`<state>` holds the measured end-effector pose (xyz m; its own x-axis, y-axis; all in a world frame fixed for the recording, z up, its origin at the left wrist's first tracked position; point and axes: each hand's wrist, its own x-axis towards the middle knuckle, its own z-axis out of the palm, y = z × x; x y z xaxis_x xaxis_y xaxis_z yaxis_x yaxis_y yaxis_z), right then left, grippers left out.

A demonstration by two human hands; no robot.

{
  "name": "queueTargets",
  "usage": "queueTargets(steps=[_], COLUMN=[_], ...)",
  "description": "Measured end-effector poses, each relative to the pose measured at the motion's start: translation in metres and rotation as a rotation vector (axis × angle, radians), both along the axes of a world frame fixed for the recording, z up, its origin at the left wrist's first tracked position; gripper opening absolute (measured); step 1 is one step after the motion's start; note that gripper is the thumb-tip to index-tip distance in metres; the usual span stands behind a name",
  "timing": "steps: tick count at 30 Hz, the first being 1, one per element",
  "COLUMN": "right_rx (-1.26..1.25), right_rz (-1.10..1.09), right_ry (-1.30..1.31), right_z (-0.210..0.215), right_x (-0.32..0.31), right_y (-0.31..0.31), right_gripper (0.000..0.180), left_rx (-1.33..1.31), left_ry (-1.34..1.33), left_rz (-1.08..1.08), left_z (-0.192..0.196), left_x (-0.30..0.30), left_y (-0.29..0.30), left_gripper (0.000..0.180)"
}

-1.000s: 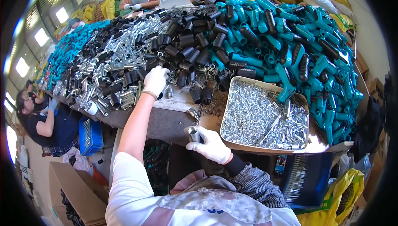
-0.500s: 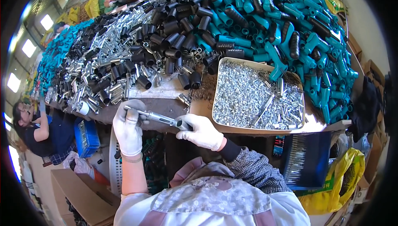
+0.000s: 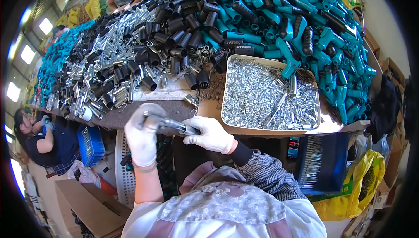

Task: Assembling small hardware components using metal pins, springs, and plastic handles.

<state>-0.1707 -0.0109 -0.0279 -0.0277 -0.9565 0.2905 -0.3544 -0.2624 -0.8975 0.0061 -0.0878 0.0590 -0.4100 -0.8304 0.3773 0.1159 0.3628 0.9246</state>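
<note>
In front of my chest, just off the table's near edge, a slim silver metal shaft assembly lies nearly level between my hands. My left hand, in a white glove, is closed on its left end; motion smears the fingers there. My right hand, gloved too, grips the right end, where a short darker part shows between thumb and fingers. Beyond the right hand stands a cream-rimmed tray holding many small silver pieces, with a teal pistol-shaped housing resting over its far side.
Heaped across the table are black sleeves, silver metal parts and teal housings. Blue bins sit low on both sides. A co-worker sits at the left; others work across the table. A cardboard box stands at lower left.
My left hand has shifted slightly right and turned over the shaft's end, now blurred. The right hand keeps its hold nearly in place. The seated co-worker's hands have come lower.
</note>
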Motion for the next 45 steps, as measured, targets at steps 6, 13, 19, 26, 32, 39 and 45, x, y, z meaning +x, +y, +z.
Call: queueTargets(steps=[6, 13, 19, 26, 32, 39, 45], right_rx=[0.081, 0.072, 0.132, 0.16, 0.077, 0.191, 0.155], right_rz=[0.04, 0.054, 0.048, 0.059, 0.091, 0.03, 0.016], right_ry=[-0.149, -0.278, -0.477, -0.353, -0.323, -0.405, -0.403], right_z=[-0.005, -0.013, -0.008, -0.001, -0.006, -0.003, -0.004], right_x=[-0.006, -0.014, -0.01, -0.008, -0.01, -0.01, -0.007], right_y=[0.004, 0.003, 0.001, 0.003, 0.0, 0.006, 0.007], right_gripper=[0.042, 0.045, 0.038, 0.027, 0.022, 0.028, 0.03], left_rx=[-0.038, 0.003, -0.164, -0.134, -0.261, -0.108, -0.027], left_ry=[-0.156, -0.244, -0.293, -0.035, 0.149, 0.16, 0.115], left_rz=[-0.171, -0.279, -0.292, -0.084, 0.177, 0.241, 0.255], left_z=[-0.045, -0.045, -0.032, -0.033, -0.015, -0.035, -0.041], left_x=[-0.024, -0.033, -0.039, -0.026, -0.022, -0.025, -0.033], left_y=[0.004, -0.001, -0.02, -0.005, -0.001, -0.006, 0.0], left_gripper=[0.046, 0.049, 0.032, 0.049, 0.035, 0.03, 0.025])
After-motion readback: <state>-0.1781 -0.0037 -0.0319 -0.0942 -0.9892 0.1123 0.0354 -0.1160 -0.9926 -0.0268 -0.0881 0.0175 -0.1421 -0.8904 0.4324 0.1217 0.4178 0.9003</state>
